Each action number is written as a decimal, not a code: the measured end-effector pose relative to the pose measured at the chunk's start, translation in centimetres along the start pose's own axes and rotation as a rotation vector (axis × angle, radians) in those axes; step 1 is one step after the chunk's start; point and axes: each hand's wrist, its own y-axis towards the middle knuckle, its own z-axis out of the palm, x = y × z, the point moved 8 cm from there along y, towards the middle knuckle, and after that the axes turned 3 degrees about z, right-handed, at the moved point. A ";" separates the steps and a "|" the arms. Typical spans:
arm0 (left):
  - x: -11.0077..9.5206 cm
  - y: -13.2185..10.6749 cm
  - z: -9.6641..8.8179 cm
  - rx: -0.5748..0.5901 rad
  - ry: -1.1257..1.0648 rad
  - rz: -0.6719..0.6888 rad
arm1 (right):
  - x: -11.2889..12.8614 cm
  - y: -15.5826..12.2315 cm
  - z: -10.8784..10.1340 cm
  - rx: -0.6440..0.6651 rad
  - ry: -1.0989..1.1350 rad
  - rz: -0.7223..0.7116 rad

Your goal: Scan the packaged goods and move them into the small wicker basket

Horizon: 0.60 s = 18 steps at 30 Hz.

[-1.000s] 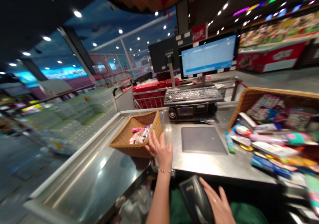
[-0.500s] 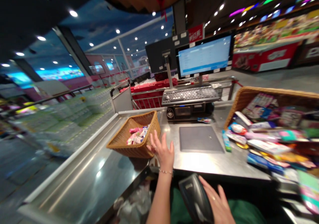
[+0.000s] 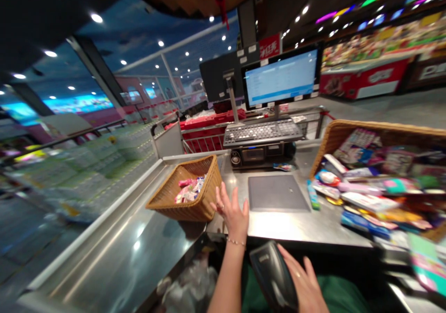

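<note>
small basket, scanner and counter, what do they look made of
Small basket: tan-brown wicker or a plastic imitation, with a slight sheen; the woven strands show, but not which it is.
Scanner: probably hard plastic, black and semi-gloss, judging by the soft highlights on its smooth shell.
Counter: metal, likely stainless steel, smooth and silvery, with bright reflections.

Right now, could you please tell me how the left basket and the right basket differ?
The left basket looks smaller than the right basket. The left basket holds a small heap of packets, while the right basket is crowded with goods. Both are brown and woven.
</note>
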 end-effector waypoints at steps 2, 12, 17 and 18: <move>-0.3 -0.2 0.4 0.020 -0.005 0.006 | 0.1 0.1 -0.1 0.004 -0.036 -0.018; -2.3 -0.9 1.4 0.065 -0.033 0.056 | -0.8 -0.6 0.0 -0.009 0.008 0.042; -3.0 -0.9 1.7 0.076 -0.022 0.074 | -1.3 -0.8 0.0 -0.003 0.004 0.086; -3.1 -0.9 1.7 0.078 -0.026 0.079 | -1.4 -0.8 0.0 -0.002 -0.003 0.089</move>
